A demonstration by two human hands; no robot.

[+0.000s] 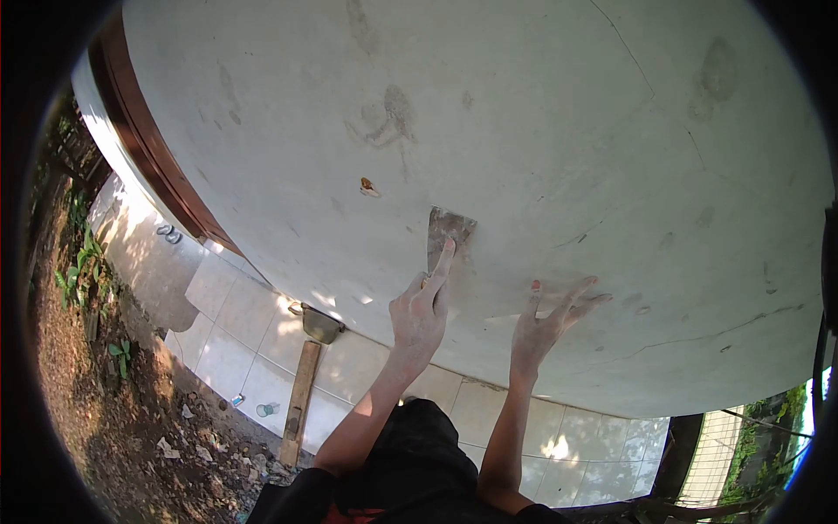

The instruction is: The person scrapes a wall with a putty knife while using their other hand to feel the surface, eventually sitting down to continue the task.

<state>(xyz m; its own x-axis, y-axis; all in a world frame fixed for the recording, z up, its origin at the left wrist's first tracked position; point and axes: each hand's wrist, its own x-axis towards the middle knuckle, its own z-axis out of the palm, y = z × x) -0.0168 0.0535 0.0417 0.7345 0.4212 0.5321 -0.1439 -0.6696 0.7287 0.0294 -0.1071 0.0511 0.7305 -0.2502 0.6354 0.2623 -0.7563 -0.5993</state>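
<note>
My left hand (pixel 417 316), dusted white, is closed round a putty knife (pixel 447 225). Its index finger stretches along the metal blade, and the blade's wide end lies against the pale wall (pixel 541 113). The handle is mostly hidden in my fist. To the right, my right hand (pixel 543 330) has its fingers spread against the wall and holds nothing. Grey stains and thin cracks mark the wall, and a small brown-edged hole or chip (pixel 369 187) shows up and left of the blade.
A dark dustpan-like container (pixel 321 325) sits on the tiled floor (pixel 229 358) by the wall's foot. Near it lies a wooden plank (pixel 301 403). A drinking glass (pixel 266 409), a small box (pixel 237 400) and sandals (pixel 169 234) are farther left. A brown frame (pixel 148 140) borders the wall.
</note>
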